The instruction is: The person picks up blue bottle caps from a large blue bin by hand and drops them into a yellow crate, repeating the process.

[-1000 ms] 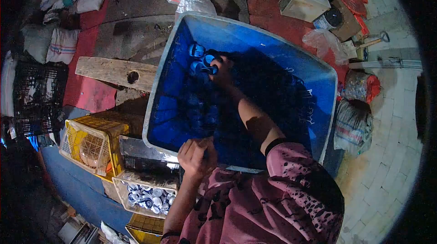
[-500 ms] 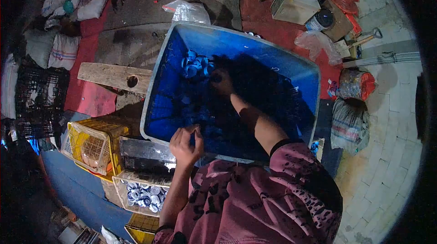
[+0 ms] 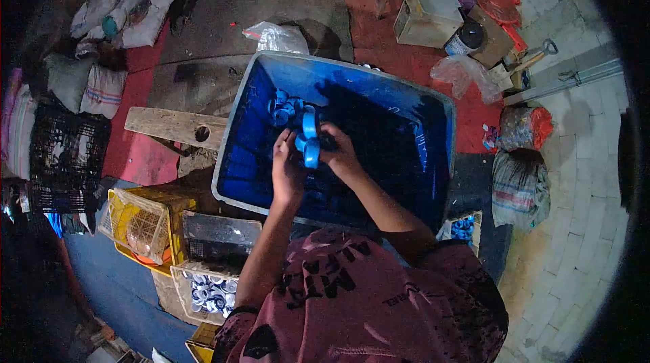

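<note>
A blue plastic piece with several ring-shaped parts joined together (image 3: pixel 311 152) is held up between my hands, above the inside of a large blue tub (image 3: pixel 345 68). My left hand (image 3: pixel 287 170) grips its left side with the fingers closed. On the other side, my right hand (image 3: pixel 340 154) has its fingers closed around the piece's right edge, partly in shadow. More blue ring-shaped pieces (image 3: pixel 281 105) lie heaped in the tub's far left corner. Deep shadow hides much of the tub's floor.
Left of the tub are a wooden board (image 3: pixel 159 121), a yellow crate (image 3: pixel 125 238) and a basket of white and blue round parts (image 3: pixel 213 293). A small box of blue parts (image 3: pixel 463 227) stands at the right. Sacks (image 3: pixel 520 187) lie farther right.
My right hand has come back from the tub's far side toward my left hand. My left hand has moved forward over the tub. The blue piece now shows between them.
</note>
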The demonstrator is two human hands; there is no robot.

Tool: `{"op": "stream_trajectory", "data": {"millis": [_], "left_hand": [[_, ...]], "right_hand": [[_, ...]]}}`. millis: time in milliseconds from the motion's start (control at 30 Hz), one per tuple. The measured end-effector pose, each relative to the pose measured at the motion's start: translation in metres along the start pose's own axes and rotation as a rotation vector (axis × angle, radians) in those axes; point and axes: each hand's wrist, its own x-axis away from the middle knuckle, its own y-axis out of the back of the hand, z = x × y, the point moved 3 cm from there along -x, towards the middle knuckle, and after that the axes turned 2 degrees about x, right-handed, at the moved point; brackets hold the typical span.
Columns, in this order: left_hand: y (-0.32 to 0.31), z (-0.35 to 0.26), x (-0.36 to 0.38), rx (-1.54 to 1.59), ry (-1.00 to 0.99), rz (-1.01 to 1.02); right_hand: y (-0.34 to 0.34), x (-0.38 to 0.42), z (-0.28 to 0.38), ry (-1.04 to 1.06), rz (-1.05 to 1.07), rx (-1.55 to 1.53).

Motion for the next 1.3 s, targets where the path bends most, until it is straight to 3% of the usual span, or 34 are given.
{"op": "stream_trajectory", "data": {"millis": [33,67,200,400,500,633,867,1067,1300], "left_hand": [[-0.015,-0.003,0.002,-0.021,-0.071,0.068],[-0.028,-0.007,0.005,0.006,-0.091,0.114],[-0.041,-0.010,0.016,0.249,0.025,0.090],[-0.033,-0.009,0.013,0.436,0.089,0.143],[-0.040,-0.015,0.015,0.419,0.069,0.160],[-0.044,-0.021,0.016,0.451,0.077,0.066],[-0.044,-0.030,0.028,0.405,0.056,-0.009],[-0.036,-0.030,0.045,0.452,0.012,-0.050],[-0.018,-0.036,0.095,0.578,-0.043,-0.212]], "right_hand": [[0.000,0.006,0.028,0.102,-0.024,0.191],[-0.002,0.011,0.055,0.112,-0.006,0.148],[-0.009,0.024,0.095,0.243,0.025,0.553],[-0.011,0.031,0.109,0.285,-0.073,0.453],[-0.009,0.032,0.096,0.248,-0.211,0.168],[-0.007,0.033,0.093,0.126,-0.281,0.009],[-0.013,0.039,0.087,-0.023,-0.243,-0.176],[-0.021,0.045,0.078,-0.006,-0.235,-0.178],[-0.046,0.069,0.072,-0.131,-0.092,-0.412]]}}
